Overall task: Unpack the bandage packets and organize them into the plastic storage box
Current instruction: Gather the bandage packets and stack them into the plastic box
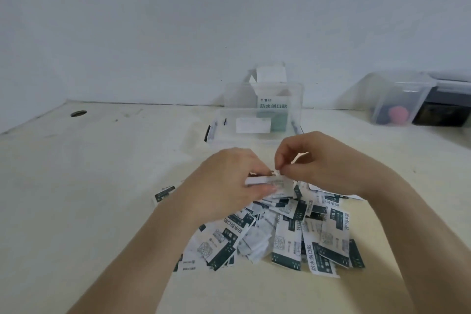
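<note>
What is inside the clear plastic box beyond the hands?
Through the clear plastic box shows a white-and-green bandage carton, flap open above the rim, and a white rectangle, label or packet unclear. The right hand hides part of its near edge; its floor is unreadable.

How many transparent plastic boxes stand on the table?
3: a low box beyond the packet pile, a taller box directly behind it holding a bandage carton, and a third box at the far right. Others may lie outside the view.

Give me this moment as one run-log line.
left hand: grips small packet stack | right hand: pinches stack's end | packet pile: loose on table | plastic storage box: beyond hands
</note>
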